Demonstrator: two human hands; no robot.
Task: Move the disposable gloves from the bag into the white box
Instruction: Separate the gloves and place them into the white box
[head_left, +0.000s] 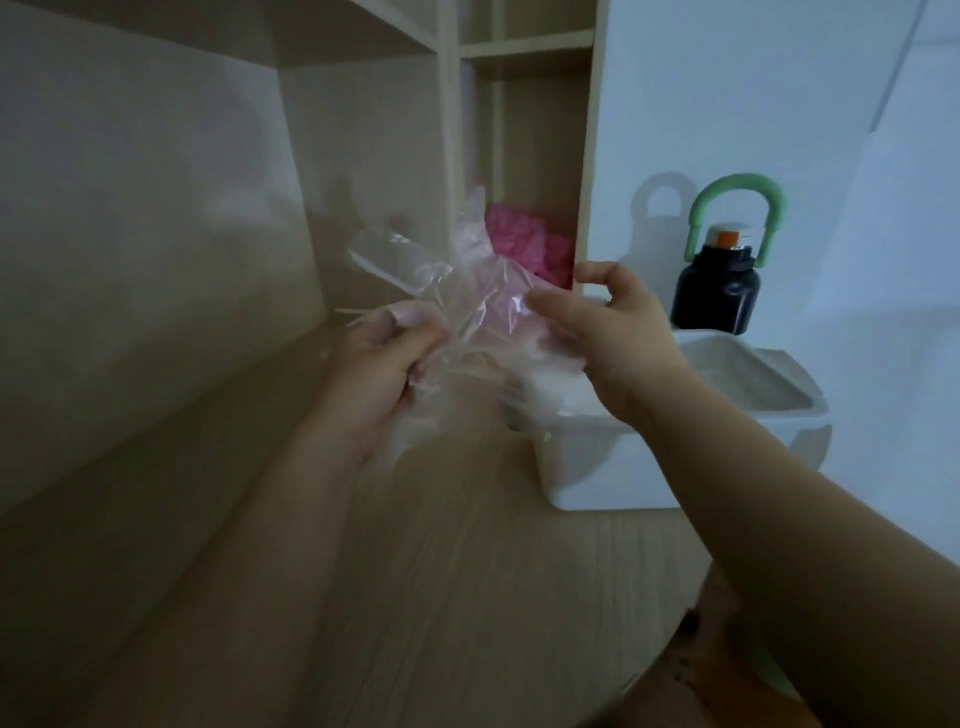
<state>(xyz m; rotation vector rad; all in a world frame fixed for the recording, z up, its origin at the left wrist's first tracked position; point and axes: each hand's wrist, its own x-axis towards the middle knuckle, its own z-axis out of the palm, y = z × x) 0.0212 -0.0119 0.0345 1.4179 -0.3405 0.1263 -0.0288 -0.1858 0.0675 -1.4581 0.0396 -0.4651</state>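
Left hand (382, 358) clenches a bunch of clear disposable gloves (467, 306); right hand (615, 338) pinches their edge, thumb against fingers, above the bench (467, 582) at ten o'clock of the white box (597, 467). Probably featherlight, limp, slippery: grip gathered folds.

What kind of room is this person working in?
Probably a home study nook: a light wooden desk with open shelf cubbies above it, a dark water bottle with a green handle, and a white box beside the left hand and right hand gripping clear plastic.
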